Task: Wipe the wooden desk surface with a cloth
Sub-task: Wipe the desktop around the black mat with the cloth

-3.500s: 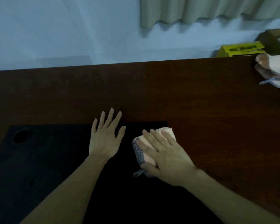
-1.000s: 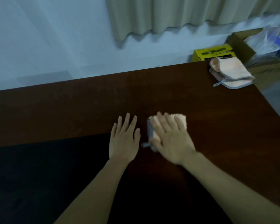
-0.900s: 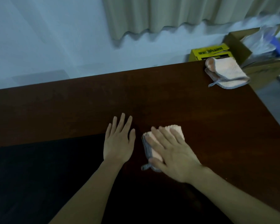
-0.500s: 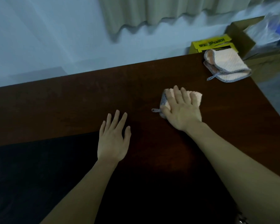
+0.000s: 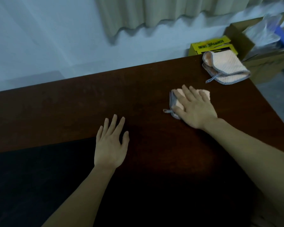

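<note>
A folded peach cloth with a grey checked edge [image 5: 177, 100] lies on the dark wooden desk [image 5: 105, 102], right of centre. My right hand [image 5: 195, 108] lies flat on top of it with straight fingers, pressing it to the wood and covering most of it. My left hand [image 5: 111, 143] rests palm down on the desk with its fingers spread, at the edge of a black mat, holding nothing.
A black mat [image 5: 31, 177] covers the near left of the desk. A second folded peach cloth [image 5: 226, 68] lies at the far right corner. Beyond it stand a yellow box [image 5: 210, 45] and a cardboard box [image 5: 261, 43]. The desk's right edge runs close by.
My right hand has slid the cloth away from me and to the right, from beside my left hand toward the far right corner. My left hand has stayed flat.
</note>
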Available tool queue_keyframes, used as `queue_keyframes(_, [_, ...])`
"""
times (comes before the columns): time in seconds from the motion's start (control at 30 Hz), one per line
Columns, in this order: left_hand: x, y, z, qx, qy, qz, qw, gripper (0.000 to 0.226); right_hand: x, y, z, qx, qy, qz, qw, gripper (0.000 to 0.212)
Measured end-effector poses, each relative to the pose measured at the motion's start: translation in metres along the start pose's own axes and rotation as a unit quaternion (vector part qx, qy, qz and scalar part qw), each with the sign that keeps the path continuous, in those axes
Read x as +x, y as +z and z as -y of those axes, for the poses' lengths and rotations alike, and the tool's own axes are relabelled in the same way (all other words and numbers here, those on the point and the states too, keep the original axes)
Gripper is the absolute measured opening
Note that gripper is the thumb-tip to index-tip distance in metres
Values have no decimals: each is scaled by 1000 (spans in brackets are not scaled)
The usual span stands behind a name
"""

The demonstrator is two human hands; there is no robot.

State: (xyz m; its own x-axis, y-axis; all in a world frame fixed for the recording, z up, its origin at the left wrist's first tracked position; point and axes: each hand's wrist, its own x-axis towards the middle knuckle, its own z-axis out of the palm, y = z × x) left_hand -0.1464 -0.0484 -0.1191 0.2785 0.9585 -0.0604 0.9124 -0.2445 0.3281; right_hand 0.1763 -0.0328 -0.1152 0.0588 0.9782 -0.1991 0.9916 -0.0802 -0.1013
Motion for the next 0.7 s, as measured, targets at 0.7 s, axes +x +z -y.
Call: queue_keyframes(0.7, [-3,-1,-1,24,19,3,1000,63,-38,4,-20,2,28,4,1000,73])
